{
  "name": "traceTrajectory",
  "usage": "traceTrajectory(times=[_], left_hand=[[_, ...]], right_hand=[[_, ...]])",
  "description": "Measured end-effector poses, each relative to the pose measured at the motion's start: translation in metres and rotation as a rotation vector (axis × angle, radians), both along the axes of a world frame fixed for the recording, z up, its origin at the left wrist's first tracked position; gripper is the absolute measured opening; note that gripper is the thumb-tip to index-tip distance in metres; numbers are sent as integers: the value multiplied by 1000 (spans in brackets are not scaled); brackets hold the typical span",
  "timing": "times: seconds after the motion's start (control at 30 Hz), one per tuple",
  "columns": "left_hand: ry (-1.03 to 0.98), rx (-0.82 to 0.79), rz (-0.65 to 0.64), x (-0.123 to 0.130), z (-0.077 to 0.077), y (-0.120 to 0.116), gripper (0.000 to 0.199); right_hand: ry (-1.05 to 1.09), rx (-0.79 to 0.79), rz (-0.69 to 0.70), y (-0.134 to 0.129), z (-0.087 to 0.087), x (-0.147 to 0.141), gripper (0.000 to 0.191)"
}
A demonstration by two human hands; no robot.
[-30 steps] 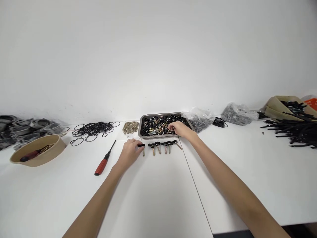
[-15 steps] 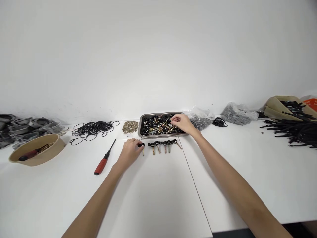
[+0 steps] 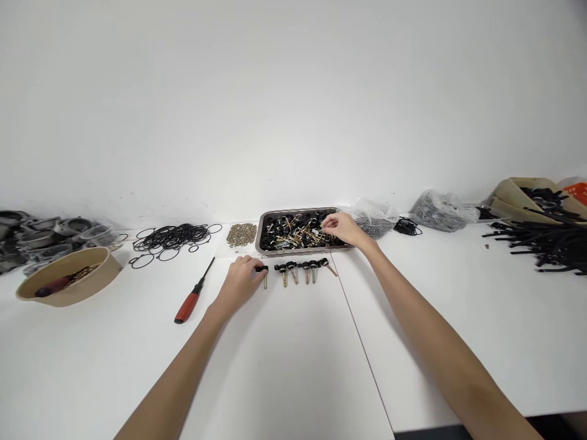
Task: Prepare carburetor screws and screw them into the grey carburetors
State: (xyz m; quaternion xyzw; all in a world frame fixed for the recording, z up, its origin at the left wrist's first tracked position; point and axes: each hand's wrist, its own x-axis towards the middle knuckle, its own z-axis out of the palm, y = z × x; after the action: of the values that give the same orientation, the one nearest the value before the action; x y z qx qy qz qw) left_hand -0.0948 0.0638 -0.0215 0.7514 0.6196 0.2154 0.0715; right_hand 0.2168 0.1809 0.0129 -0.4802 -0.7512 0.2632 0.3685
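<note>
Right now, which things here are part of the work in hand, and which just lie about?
Seemingly in the job:
row of black-headed pieces, leftmost at the left hand
tray of parts, under the right hand

Seemingly lying about:
red-handled screwdriver
black rings
tan bowl

You have brassy metal bolts (image 3: 284,278), a metal tray (image 3: 293,251), a smooth, matt table (image 3: 284,354) and a crinkled, glossy plastic bag (image 3: 443,211).

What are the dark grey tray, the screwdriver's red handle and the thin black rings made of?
The dark grey rectangular tray: probably metal, with a dull sheen along its rim.
The screwdriver's red handle: likely smooth plastic, from its even colour.
The thin black rings: maybe matte rubber, as they look dark and shineless; plastic is possible too.
</note>
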Motion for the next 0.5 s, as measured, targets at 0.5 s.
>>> traceTrajectory(times=[0.5], left_hand=[[25, -4, -6, 0, 0, 0, 22]], right_hand=[[3, -205, 74, -15, 38, 46, 14]])
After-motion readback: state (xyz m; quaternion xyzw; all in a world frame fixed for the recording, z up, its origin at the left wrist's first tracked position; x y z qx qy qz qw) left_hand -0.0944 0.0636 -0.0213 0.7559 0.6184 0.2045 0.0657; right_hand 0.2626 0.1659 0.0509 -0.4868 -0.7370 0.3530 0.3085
